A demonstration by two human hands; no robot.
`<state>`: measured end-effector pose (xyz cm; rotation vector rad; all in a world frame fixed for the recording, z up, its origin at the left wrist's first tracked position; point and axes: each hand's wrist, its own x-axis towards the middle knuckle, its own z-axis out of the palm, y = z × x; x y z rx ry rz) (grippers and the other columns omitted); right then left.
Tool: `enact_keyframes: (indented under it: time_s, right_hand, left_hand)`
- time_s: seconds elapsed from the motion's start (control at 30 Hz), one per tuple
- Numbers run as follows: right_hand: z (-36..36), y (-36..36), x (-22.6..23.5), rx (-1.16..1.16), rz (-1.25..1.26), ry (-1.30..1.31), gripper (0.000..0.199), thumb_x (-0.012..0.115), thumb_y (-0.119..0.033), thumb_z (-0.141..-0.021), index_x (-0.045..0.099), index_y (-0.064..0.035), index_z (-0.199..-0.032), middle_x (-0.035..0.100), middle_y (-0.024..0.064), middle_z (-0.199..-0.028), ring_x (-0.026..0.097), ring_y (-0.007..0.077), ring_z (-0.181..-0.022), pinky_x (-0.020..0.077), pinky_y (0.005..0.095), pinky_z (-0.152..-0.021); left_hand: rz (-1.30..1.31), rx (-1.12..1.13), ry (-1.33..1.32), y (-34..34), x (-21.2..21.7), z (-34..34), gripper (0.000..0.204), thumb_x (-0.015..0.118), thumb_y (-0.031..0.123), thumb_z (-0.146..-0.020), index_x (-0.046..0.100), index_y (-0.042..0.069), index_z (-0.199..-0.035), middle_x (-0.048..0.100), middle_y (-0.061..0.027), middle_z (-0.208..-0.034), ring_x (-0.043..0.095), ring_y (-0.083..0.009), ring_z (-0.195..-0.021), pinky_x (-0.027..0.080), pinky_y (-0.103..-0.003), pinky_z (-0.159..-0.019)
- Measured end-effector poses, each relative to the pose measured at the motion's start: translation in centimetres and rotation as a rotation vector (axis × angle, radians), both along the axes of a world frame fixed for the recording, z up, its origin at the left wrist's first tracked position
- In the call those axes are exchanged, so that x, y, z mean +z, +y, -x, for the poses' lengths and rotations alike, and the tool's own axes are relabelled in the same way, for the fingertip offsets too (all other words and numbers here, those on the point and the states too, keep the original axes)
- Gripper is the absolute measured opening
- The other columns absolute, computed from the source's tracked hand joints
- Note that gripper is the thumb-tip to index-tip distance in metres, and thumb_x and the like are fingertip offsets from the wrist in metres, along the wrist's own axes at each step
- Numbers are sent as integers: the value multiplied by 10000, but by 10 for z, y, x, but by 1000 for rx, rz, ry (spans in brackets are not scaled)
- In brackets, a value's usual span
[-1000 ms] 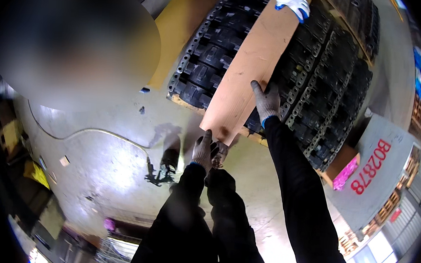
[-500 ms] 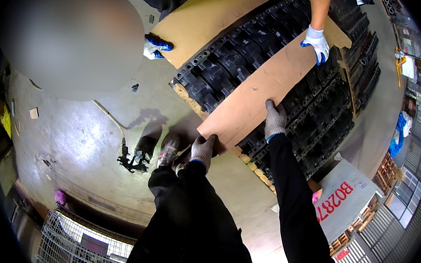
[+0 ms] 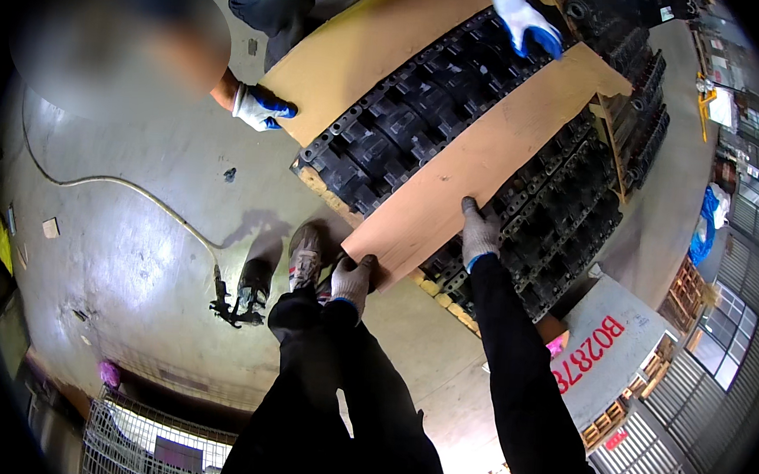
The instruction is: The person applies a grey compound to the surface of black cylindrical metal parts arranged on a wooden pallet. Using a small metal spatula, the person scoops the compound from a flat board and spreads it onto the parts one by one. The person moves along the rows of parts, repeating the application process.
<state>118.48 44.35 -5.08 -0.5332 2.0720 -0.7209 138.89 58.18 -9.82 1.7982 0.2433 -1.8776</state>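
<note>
A long brown cardboard strip (image 3: 462, 164) lies slantwise across rows of black metal castings (image 3: 394, 134) stacked on a wooden pallet (image 3: 454, 302). My left hand (image 3: 351, 281), in a grey knit glove, grips the strip's near end with the thumb on top. Farther along, my right hand (image 3: 481, 232), gloved alike, pinches the strip's right edge; its fingertips are partly hidden. A second cardboard sheet (image 3: 347, 53) covers the far left of the castings. A co-worker's white-and-blue gloved hand (image 3: 264, 108) holds that sheet's corner, and another such hand (image 3: 527, 24) hovers above the strip's far end.
Left of my feet, a hose (image 3: 139, 189) runs over the concrete floor to a dark tool (image 3: 234, 305). A grey board with red marks (image 3: 608, 338) stands at the right. A wire mesh cage (image 3: 145, 440) is at the lower left. More castings (image 3: 651, 123) stand beyond the pallet.
The co-worker's hand at the far end has let go of the strip and moved left. My hands, still on the strip, appear slightly lower and farther left in view.
</note>
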Motion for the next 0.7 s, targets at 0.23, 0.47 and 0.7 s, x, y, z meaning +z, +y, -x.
enact_keyframes:
  time_s: [0.23, 0.47, 0.7]
  right_hand:
    - [0, -11, -15, 64, -37, 59, 425, 688, -232, -937, 604, 26, -1265, 671, 128, -1183, 622, 223, -1033, 502, 361, -887]
    - [14, -19, -22, 78, -47, 62, 406, 712, -227, -903, 640, 55, -1187, 700, 157, -1114, 653, 252, -996, 509, 375, -864]
    - [20, -18, -32, 203, -75, 124, 376, 715, -240, -870, 675, 68, -1081, 727, 199, -1021, 703, 291, -932, 532, 385, -798]
  left_hand:
    - [-47, -86, 40, 1, -20, -8, 360, 715, 284, -923, 622, 48, -1179, 665, -35, -966, 638, -157, -768, 535, -305, -600]
    - [-17, 19, 22, -10, -22, 1, 317, 704, 285, -917, 638, 52, -1120, 665, -25, -910, 627, -151, -718, 509, -309, -563]
    - [-4, 24, -99, 0, -28, 8, 234, 704, 227, -908, 629, 28, -1005, 639, -37, -856, 603, -149, -664, 512, -297, -533]
